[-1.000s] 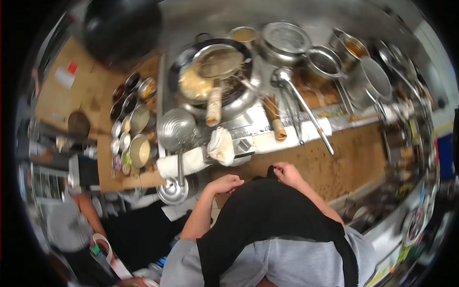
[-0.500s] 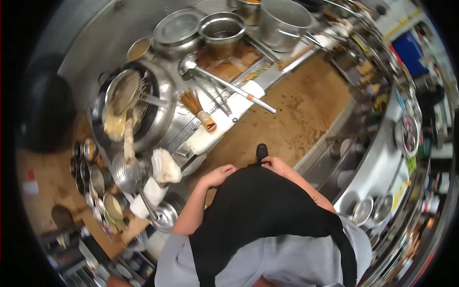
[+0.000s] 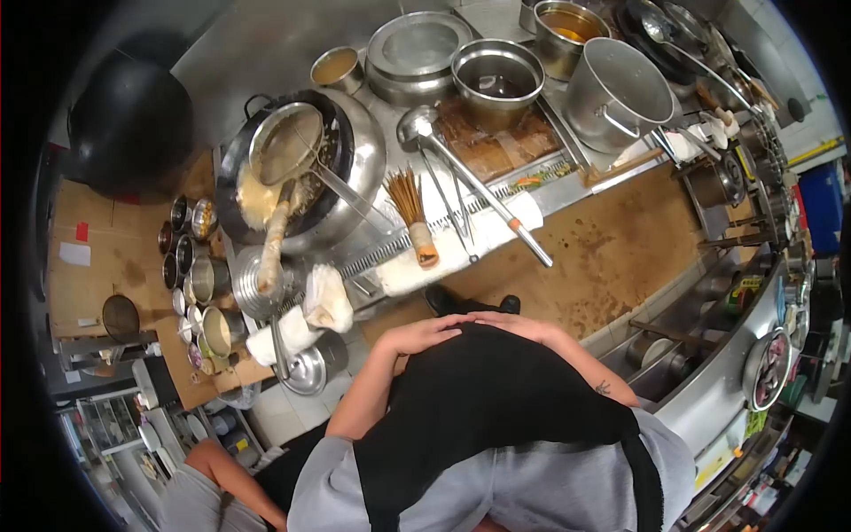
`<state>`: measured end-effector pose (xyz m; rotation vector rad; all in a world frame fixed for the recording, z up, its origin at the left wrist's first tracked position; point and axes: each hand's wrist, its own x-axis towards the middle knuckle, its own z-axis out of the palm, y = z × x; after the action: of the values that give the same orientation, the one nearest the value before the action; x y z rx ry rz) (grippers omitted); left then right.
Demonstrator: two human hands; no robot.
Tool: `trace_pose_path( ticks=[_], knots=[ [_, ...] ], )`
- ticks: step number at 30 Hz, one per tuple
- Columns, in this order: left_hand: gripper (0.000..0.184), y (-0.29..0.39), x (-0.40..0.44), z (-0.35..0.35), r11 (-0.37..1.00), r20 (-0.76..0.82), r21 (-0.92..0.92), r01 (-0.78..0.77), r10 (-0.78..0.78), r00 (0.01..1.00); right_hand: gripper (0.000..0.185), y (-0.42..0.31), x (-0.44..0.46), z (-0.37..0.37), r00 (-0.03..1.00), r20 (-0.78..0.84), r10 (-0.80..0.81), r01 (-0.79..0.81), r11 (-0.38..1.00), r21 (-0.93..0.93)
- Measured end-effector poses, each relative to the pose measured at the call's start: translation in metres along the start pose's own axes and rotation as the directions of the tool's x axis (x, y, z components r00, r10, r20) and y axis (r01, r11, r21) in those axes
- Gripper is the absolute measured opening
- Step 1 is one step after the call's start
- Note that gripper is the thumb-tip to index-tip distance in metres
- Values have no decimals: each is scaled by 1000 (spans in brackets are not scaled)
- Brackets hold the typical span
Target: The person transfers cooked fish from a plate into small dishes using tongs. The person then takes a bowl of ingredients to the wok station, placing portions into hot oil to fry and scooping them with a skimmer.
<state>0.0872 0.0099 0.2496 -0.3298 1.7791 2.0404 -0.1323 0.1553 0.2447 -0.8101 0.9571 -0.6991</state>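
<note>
My left hand lies flat on the front of a black apron, fingers stretched out. From the other side my right hand rests on the apron too, its fingertips close to those of the left. Neither hand holds anything. Ahead of them, a bamboo wok brush and a long-handled ladle lie on the cooktop edge, over a white cloth. To the left, a wok holds yellowish food, with a strainer and a cloth-wrapped handle across it.
Several metal pots stand at the back, including a tall stockpot and a pot of dark liquid. Small seasoning bowls cluster at left. A steel counter runs along the right. Another person's arm shows at lower left.
My hands have moved together at the front of the apron. The view has shifted, so the cooktop sits further right, and another person's arm and sleeve now show more at lower left.
</note>
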Motion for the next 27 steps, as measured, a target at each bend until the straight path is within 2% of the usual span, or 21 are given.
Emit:
trace_pose_path(
  ticks=[2,5,6,9,10,11,12,13,14,17,18,20,21,23,25,26,27],
  knots=[
    [51,10,0,-19,998,39,-55,-15,18,999,60,-43,5,7,997,77,-6,7,1000,-24],
    [50,-14,5,-43,999,86,16,-45,43,995,60,-64,3,8,987,96,-129,153,936,-318],
    [51,-14,3,-48,999,81,35,-40,37,996,54,-39,16,9,991,-88,-103,68,939,-336],
    [52,-10,-2,-56,999,29,24,-25,25,999,42,-38,17,-11,979,-105,-173,114,899,-422],
    [52,-5,-6,-56,1000,-4,-15,-20,20,1000,30,-51,16,-17,953,-248,-174,90,945,-314],
    [52,-2,-9,-58,999,-38,-51,-16,14,999,24,-29,27,-44,893,-434,-117,54,986,-155],
    [52,-3,-11,-60,994,-74,-106,-7,-1,997,24,-59,32,-53,678,-730,-84,-266,898,-350],
    [52,-5,-13,-63,987,-108,-161,-3,-15,994,22,-30,47,-89,506,-758,-412,-307,735,-605],
    [52,-6,-12,-65,977,-141,-213,-5,-26,990,20,-17,59,-112,416,-689,-593,-444,529,-723],
    [49,-6,-10,-66,920,-240,-386,-71,-26,970,41,22,86,-157,544,-804,-240,-601,557,-573],
    [49,-5,-11,-67,944,-269,-326,-57,-35,962,56,34,91,-164,536,-788,-304,-568,561,-602],
    [50,-6,-13,-71,978,-321,-208,-21,-48,946,58,12,86,-158,584,-762,-282,-519,593,-616],
    [50,-5,-14,-72,968,-324,-250,-24,-60,944,60,-8,74,-149,610,-748,-261,-501,603,-620],
    [51,2,-16,-73,942,-328,-333,-36,-80,941,57,-41,67,-133,624,-738,-256,-352,751,-559],
    [51,11,-17,-74,957,-334,-291,10,-112,936,55,-51,76,-133,658,-705,-265,-194,845,-498],
    [51,17,-17,-74,963,-340,-269,28,-123,932,53,-49,92,-138,603,-681,-416,-57,828,-557],
    [52,34,-20,-72,988,-345,-146,-50,-4,939,49,-58,112,-144,531,-654,-539,12,777,-629]
  ],
)
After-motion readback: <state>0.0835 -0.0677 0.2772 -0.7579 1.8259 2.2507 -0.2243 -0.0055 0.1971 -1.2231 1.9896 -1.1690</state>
